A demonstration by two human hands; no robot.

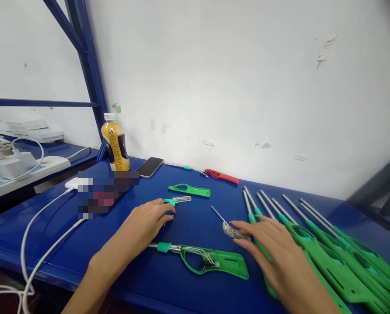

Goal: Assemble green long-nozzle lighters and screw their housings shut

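My right hand (276,248) pinches a small clear lighter fuel tank (231,231) with a white top, a thin metal rod pointing up-left from it. My left hand (152,213) has its fingers curled together beside a teal trigger (171,202); what lies between the fingertips is hidden. Another clear tank (182,199) lies against that trigger. Between my hands and nearer me, an open green lighter half-shell (230,261) holds wires, a metal rod and a teal collar (164,247). A second green half-shell (195,190) lies farther back.
Several green lighters with metal barrels (332,261) lie at right, partly under my right hand. Along the wall are a red lighter shell (222,175), a metal rod (184,167) and a phone (150,167). A yellow bottle (116,144) and white cables (47,213) are left.
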